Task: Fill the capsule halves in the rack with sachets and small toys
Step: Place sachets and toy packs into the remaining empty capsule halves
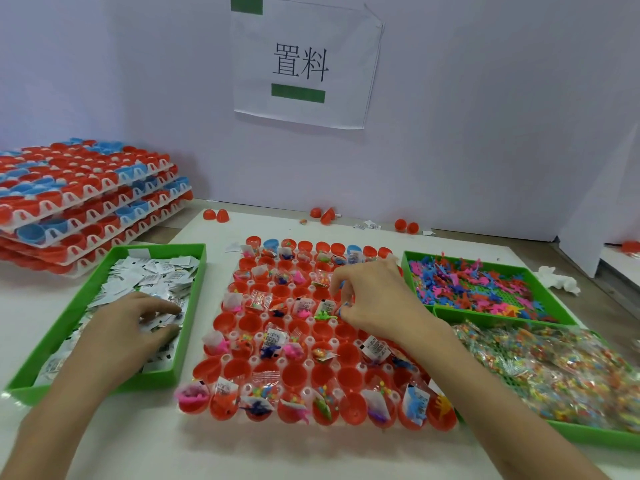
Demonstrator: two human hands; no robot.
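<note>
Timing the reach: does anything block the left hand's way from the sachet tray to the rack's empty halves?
Nothing visible does. Only the low right wall of the green tray lies between the left hand and the empty red halves in the rack; the right hand, pinching a small blue piece, is farther right.

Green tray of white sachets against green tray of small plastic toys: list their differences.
The green plastic tray of white paper sachets sits left of the capsule rack; the green plastic tray of colourful toy figures sits right. The first holds flat packets, the second a multicoloured tangle. The left hand reaches into the sachet tray; no hand is in the toy tray. Both are rectangular, shallow.
</note>
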